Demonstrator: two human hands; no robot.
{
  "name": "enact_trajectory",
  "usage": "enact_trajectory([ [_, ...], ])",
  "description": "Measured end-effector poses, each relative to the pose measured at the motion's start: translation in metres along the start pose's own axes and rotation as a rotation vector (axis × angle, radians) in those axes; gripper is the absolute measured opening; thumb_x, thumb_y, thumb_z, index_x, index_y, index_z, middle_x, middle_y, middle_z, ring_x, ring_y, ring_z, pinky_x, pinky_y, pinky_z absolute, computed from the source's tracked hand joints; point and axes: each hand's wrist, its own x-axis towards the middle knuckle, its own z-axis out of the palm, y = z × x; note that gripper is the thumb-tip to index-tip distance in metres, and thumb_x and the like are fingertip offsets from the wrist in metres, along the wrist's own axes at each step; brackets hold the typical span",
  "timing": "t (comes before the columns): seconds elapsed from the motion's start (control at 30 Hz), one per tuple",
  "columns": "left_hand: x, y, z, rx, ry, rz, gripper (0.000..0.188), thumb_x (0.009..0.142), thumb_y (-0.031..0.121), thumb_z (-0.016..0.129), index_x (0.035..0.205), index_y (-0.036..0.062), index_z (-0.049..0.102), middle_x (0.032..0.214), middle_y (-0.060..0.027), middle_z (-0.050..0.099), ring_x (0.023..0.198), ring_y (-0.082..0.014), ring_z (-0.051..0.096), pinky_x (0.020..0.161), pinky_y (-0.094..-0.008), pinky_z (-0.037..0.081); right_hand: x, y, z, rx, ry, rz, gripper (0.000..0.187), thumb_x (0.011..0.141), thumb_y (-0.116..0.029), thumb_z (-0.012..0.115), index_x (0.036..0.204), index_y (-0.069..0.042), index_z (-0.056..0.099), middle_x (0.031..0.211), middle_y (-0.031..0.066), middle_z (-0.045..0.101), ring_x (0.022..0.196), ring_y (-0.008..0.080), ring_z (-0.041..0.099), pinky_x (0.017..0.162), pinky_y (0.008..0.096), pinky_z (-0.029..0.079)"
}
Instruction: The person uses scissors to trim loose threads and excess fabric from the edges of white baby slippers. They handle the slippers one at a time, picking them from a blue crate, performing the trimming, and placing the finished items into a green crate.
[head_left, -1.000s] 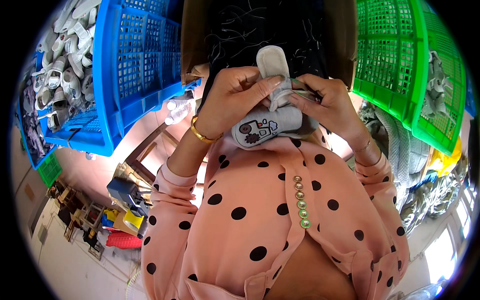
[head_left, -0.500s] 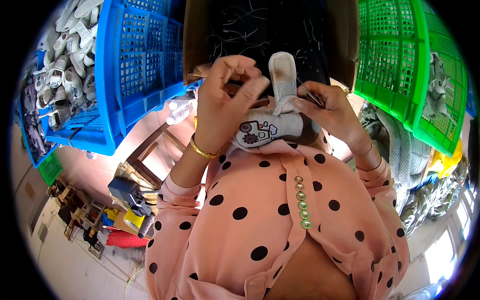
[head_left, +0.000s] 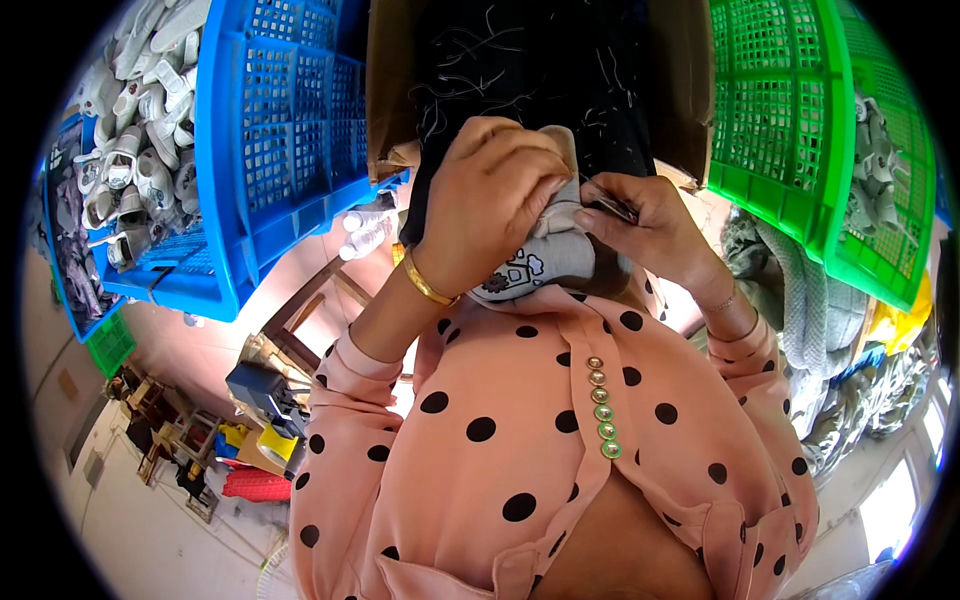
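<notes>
A small light grey child's shoe [head_left: 562, 254] lies in front of my chest, with a cartoon vehicle patch on its toe part. My left hand [head_left: 488, 198] is over it, fingers curled together on the strap side and hiding part of the strap and sole. At the shoe's other side, my right hand [head_left: 662, 228] is closed around a small dark metal tool [head_left: 617, 207], perhaps thread snips. Its thumb and fingertips touch the shoe. What the left fingertips pinch is hidden.
Blue crates [head_left: 222, 180] stand at the left, with many small grey shoes [head_left: 125, 165] in them. Green crates [head_left: 838, 140] are at the right, one holding more shoes [head_left: 873, 165]. Loose white threads lie on my black trousers [head_left: 530, 60], between brown cardboard sides [head_left: 690, 90].
My left hand has come from above the shoe's left side to the right, onto it, its fingers now curled over the strap and sole. The right hand stays beside the shoe with the tool.
</notes>
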Motion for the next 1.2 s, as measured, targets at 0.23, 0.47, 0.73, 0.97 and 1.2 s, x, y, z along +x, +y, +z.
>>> enact_trajectory([
  [0.23, -0.006, -0.010, 0.017, -0.571, -0.090, -0.470, 0.005, 0.094, 0.004, 0.055, 0.094, -0.0010, 0.055, 0.119, -0.0139, 0.059, 0.073, -0.0133, 0.061, 0.065, -0.0240, 0.050, 0.002, 0.022, -0.006, -0.133, 0.084, -0.067, 0.029, 0.091, -0.026, 0.067, 0.100, 0.001, 0.061, 0.072, 0.0077, 0.060, 0.064, 0.0112, 0.054, 0.061, 0.0256, 0.046],
  [0.47, 0.003, 0.000, 0.009, -0.663, -0.191, -0.588, 0.014, 0.100, 0.011, 0.049, 0.100, -0.0020, 0.053, 0.126, -0.0114, 0.058, 0.090, -0.0080, 0.058, 0.079, -0.0221, 0.051, 0.001, 0.011, -0.028, -0.806, 0.340, -0.324, 0.044, 0.087, -0.048, 0.063, 0.082, -0.006, 0.053, 0.062, 0.0075, 0.058, 0.055, 0.0254, 0.060, 0.049, 0.0328, 0.046],
  [0.73, 0.005, -0.003, 0.005, -0.882, -0.286, -0.783, 0.016, 0.102, 0.012, 0.046, 0.102, -0.0015, 0.053, 0.120, -0.0105, 0.060, 0.096, -0.0107, 0.061, 0.087, -0.0267, 0.054, 0.000, -0.009, -0.033, -1.206, 0.354, -0.370, 0.043, 0.086, -0.049, 0.062, 0.074, -0.010, 0.048, 0.055, 0.0049, 0.051, 0.051, 0.0238, 0.057, 0.044, 0.0349, 0.043],
  [0.97, 0.009, 0.004, 0.002, -0.827, -0.237, -0.720, 0.012, 0.099, 0.010, 0.051, 0.103, -0.0021, 0.053, 0.083, -0.0027, 0.058, 0.068, -0.0056, 0.054, 0.062, -0.0190, 0.048, 0.003, -0.012, -0.032, -1.194, 0.347, -0.382, 0.042, 0.086, -0.048, 0.063, 0.073, -0.010, 0.049, 0.055, 0.0033, 0.051, 0.050, 0.0223, 0.057, 0.043, 0.0340, 0.042],
  [1.2, 0.006, 0.004, 0.002, -0.883, -0.242, -0.743, 0.015, 0.101, 0.014, 0.050, 0.106, -0.0006, 0.054, 0.087, 0.0001, 0.057, 0.077, -0.0041, 0.053, 0.071, -0.0183, 0.047, 0.004, -0.017, -0.031, -1.353, 0.390, -0.466, 0.042, 0.085, -0.048, 0.064, 0.070, -0.011, 0.049, 0.052, 0.0021, 0.049, 0.049, 0.0197, 0.057, 0.044, 0.0333, 0.043],
])
